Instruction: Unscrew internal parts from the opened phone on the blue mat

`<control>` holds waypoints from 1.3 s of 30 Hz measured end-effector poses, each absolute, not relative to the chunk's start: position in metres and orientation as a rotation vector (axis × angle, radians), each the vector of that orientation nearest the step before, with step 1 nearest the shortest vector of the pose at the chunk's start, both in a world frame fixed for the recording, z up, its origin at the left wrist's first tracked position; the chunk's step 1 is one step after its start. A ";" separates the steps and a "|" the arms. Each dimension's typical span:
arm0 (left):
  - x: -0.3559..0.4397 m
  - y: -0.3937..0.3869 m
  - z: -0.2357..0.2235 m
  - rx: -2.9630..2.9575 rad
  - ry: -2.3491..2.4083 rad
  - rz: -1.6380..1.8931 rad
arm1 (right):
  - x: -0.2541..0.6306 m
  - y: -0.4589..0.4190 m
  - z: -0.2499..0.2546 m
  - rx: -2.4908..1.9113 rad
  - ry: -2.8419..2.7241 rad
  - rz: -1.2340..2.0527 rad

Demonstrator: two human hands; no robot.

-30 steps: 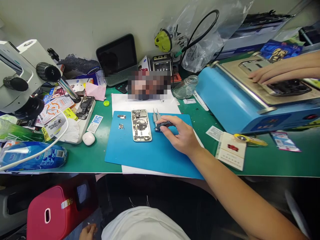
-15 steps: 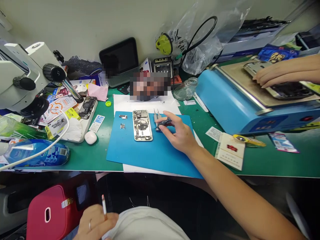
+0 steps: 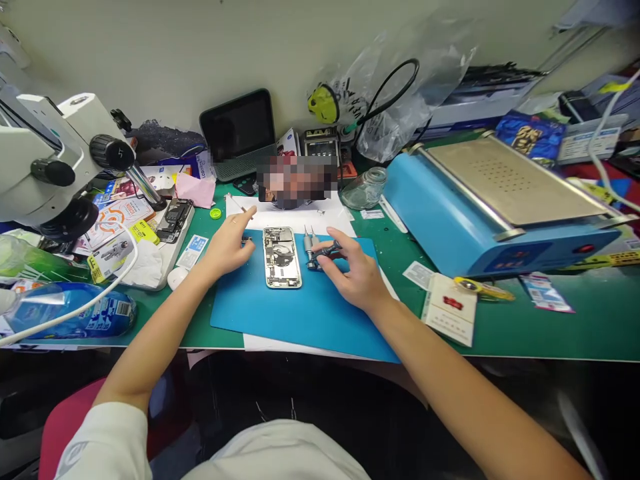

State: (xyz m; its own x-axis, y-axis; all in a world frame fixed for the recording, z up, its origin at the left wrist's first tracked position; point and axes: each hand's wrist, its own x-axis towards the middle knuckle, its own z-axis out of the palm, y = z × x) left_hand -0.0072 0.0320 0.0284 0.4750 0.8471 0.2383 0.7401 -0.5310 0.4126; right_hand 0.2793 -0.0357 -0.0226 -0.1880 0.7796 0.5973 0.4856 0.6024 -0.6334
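Note:
An opened phone (image 3: 283, 259) with its inner parts bare lies on the blue mat (image 3: 300, 320) between my two hands. My left hand (image 3: 231, 245) is over the mat's left edge, a cigarette (image 3: 248, 211) held between its fingers. Beneath that hand a small phone part (image 3: 247, 240) is partly covered. To the right of the phone, my right hand (image 3: 361, 270) pinches a dark precision screwdriver (image 3: 327, 251). Beside it are slim grey screwdrivers (image 3: 311, 239) with thin tips pointing away from me.
On the right stands a blue heating plate machine (image 3: 430, 207), with a cigarette pack (image 3: 451, 308) in front. A glass jar (image 3: 367, 188) is behind the mat. Leftward are a microscope (image 3: 75, 160), a blue bottle (image 3: 75, 310) and another opened phone (image 3: 175, 220).
My left hand has come up from my lap to the mat with the cigarette. Another person's hand and the phones under it have gone from the heating plate. My right hand keeps the screwdriver.

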 end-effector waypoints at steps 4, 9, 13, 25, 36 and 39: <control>-0.018 0.033 0.020 2.475 1.325 0.555 | 0.279 -0.035 -0.022 -1.019 -1.834 0.379; -0.022 0.027 0.020 2.501 1.292 0.423 | 0.278 -0.036 -0.024 -1.033 -1.812 0.345; -0.022 0.028 0.021 2.516 1.303 0.373 | 0.280 -0.037 -0.029 -1.066 -1.776 0.397; -0.027 0.033 0.016 2.490 1.305 0.343 | 0.272 -0.043 -0.010 -1.033 -1.720 0.412; -0.027 0.031 0.015 2.514 1.236 0.320 | 0.202 -0.039 0.013 -0.851 -1.924 0.647; -0.026 0.030 0.016 2.507 1.225 0.336 | 0.196 -0.036 0.003 -0.877 -1.923 0.688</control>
